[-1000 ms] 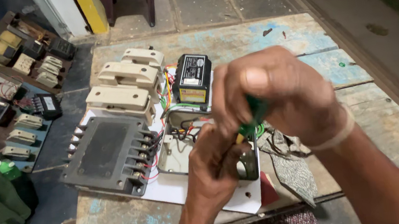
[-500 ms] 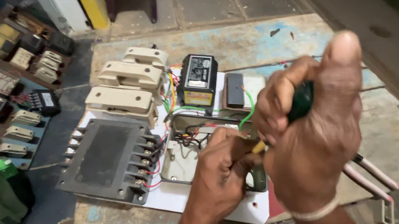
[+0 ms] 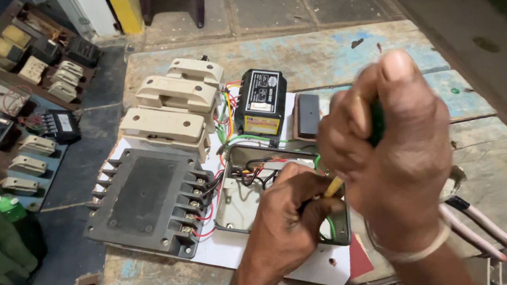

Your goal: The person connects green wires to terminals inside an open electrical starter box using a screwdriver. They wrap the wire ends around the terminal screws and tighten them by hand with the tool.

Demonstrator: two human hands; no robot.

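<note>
Lifted higher and closer to the camera since half a second ago: right hand, fist closed round green-handled screwdriver. Long axis slanting down-left, yellow shank aimed into open grey metal switch box. Left hand curled shut, pinching near the tip. Apparently mid-turn on a screw.

The right hand grips a green screwdriver over an open metal box full of wires. The left hand pinches its yellow shaft. A big grey switch block sits left of the box, a black meter behind it.
</note>
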